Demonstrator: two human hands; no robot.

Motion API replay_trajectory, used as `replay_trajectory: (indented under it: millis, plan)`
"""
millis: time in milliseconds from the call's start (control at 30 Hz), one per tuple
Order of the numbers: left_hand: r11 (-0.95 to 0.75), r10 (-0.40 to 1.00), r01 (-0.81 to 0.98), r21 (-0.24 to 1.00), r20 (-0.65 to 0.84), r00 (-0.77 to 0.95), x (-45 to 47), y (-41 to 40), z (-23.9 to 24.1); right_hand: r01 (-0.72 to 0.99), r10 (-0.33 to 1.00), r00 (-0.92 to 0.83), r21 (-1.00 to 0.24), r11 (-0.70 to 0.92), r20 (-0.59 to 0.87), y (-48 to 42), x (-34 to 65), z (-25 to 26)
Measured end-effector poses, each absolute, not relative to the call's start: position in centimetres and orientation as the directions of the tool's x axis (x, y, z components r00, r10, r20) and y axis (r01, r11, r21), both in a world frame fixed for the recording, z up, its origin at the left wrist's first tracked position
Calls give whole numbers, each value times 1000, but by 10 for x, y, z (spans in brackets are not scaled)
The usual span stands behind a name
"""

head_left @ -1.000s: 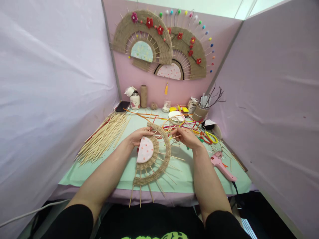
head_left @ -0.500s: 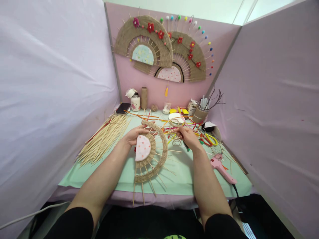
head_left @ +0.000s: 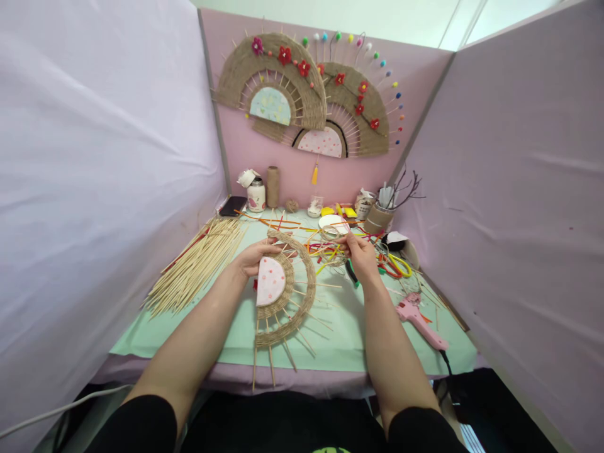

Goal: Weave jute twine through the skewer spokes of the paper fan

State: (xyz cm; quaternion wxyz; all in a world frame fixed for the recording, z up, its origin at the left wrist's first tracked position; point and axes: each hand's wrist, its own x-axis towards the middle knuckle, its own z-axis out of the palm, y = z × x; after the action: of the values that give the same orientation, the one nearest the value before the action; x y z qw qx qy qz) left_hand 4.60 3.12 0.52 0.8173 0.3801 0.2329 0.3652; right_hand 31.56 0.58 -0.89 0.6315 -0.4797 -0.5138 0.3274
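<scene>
My left hand grips the upper left part of a half-round woven fan, some fingers hidden behind it. Thin wooden sticks radiate from the fan through two bands of brown twine, with a gap between the bands. Its flat side carries a white half-circle of cloth with pink dots. To the right, my right hand is closed in a pinch on thin brown twine, loops of which lie by the fingertips. Below that hand lie dark, green-tipped pliers, partly covered by it.
A bundle of thin sticks lies left. Coloured pipe cleaners are scattered right, near a pink glue gun with a cord. Jars, a phone and a twine roll stand or lie at the back, beneath two decorated fans.
My right hand has moved slightly right and up, away from the fan, uncovering more of the pliers. The left hand and the fan have barely moved.
</scene>
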Motion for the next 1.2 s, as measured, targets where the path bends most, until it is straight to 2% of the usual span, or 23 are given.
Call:
replay_trajectory:
  millis: [133,333,500,600,733,900,1100,1200]
  plan:
    - [423,805,-478,770,-77,588,44,32,7,33,943,161,-956,290,291,5,314,-11]
    - [342,855,-553,759,-7,519,41,35,6,-140,971,17,-961,239,239,1,308,-10]
    - [290,873,-596,749,47,485,41,33,9,-130,956,-229,-979,155,182,-3,303,-11]
    - [276,875,-603,748,64,480,41,30,12,-139,942,-283,-979,146,181,-3,304,-13]
    - [259,884,-612,747,72,462,41,27,16,-169,951,-244,-974,151,189,-3,307,-13]
    - [255,901,-617,744,48,431,39,29,18,-105,976,-135,-982,155,169,-4,307,-7]
    - [259,909,-627,735,35,416,34,34,18,147,948,133,-951,271,291,0,306,-8]
    - [247,913,-623,742,37,406,34,35,16,220,901,202,-915,339,383,1,306,-8]
